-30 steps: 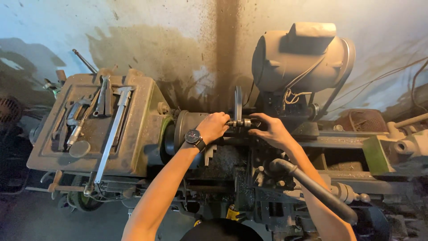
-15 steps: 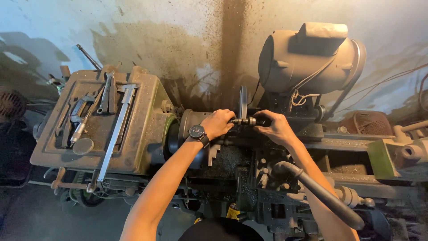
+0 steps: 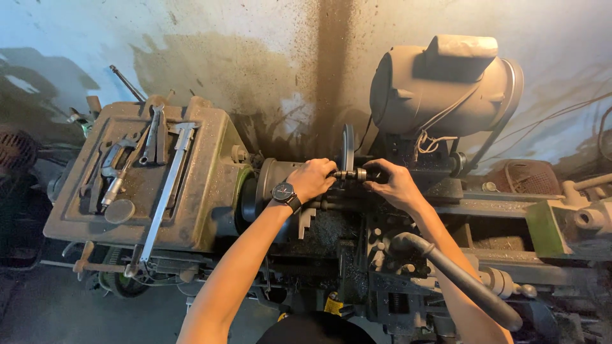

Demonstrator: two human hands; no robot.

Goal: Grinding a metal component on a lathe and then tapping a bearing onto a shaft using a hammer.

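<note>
Tools (image 3: 137, 167) on headstock, motor (image 3: 440, 89) behind.

A short, dark metal rod (image 3: 352, 174) lies flat and sideways in the middle of the big, dirty grey machine (image 3: 210, 191). One end goes into the round grey metal drum (image 3: 274, 181) that grips it. The rod looks thin and has small rings along it. The left hand (image 3: 313, 179) wraps over its drum end, and the right hand (image 3: 394, 185) pinches the other end with its fingertips.
</note>
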